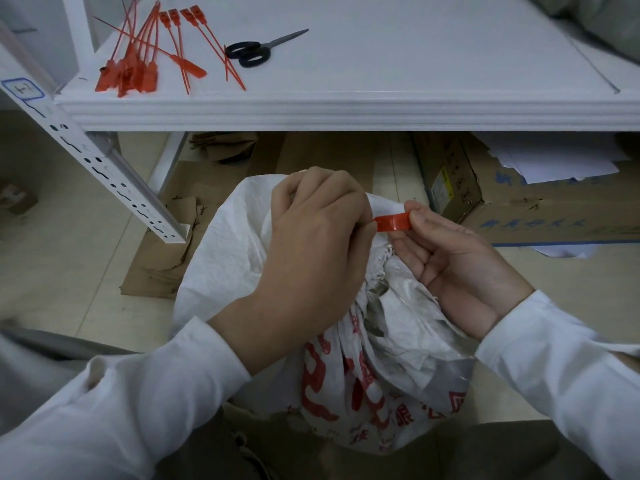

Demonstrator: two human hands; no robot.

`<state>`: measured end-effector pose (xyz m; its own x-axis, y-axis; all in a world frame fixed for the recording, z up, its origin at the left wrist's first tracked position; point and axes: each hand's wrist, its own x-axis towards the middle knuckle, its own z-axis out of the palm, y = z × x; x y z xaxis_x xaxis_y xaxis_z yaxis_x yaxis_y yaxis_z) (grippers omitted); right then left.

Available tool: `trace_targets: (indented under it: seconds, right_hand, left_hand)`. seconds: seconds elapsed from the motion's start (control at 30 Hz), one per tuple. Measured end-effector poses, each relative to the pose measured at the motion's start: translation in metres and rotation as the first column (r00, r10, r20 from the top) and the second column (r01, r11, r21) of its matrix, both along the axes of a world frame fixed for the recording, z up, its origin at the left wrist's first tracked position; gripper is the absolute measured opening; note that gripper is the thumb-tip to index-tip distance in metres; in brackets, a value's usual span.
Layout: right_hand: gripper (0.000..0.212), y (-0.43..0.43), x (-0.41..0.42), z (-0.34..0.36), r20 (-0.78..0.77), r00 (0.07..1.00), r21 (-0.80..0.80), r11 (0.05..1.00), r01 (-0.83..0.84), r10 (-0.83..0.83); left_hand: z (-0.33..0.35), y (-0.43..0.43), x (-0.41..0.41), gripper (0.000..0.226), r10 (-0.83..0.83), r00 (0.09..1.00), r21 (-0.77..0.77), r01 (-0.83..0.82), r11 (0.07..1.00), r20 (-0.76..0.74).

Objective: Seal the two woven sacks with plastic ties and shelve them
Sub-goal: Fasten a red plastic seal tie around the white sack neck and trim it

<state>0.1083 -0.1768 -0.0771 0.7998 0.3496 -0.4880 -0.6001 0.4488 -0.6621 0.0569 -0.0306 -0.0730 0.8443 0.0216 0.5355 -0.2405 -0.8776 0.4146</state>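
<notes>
A white woven sack (221,268) with red printed characters stands on the floor in front of me, its mouth gathered into a bunch. My left hand (311,244) grips the gathered neck from above with curled fingers. My right hand (446,261) pinches the flat tag end of a red plastic tie (391,222) between thumb and forefinger, right beside the left hand. The rest of that tie is hidden behind my left hand. Only one sack is in view.
A white shelf (346,109) runs across the top, carrying several spare red ties (138,60) and black scissors (256,51). A perforated shelf post (104,168) slants down at the left. Cardboard boxes (519,206) and flattened cardboard (162,271) lie on the floor under the shelf.
</notes>
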Motion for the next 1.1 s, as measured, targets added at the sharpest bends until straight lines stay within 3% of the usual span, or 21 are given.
trace_targets:
  seconds: [0.47,0.8,1.1]
  right_hand:
    - [0.009,0.0022,0.0059,-0.0044,-0.125,0.991,0.015,0.998,0.055,-0.053]
    - [0.019,0.0006,0.0015,-0.0014,-0.058,0.998,0.034,0.999,0.022,-0.020]
    - [0.013,0.0012,0.0018,-0.0017,0.036,0.999,0.016,1.000,-0.008,0.008]
  left_hand:
    - [-0.0018,-0.0005,0.0012,0.010,-0.004,1.000,0.049,0.005,0.999,-0.012]
    - [-0.0027,-0.0011,0.0016,0.010,0.005,1.000,0.065,-0.005,0.998,-0.007]
    - [-0.0034,-0.0014,0.0029,0.011,0.017,1.000,0.075,-0.016,0.997,-0.010]
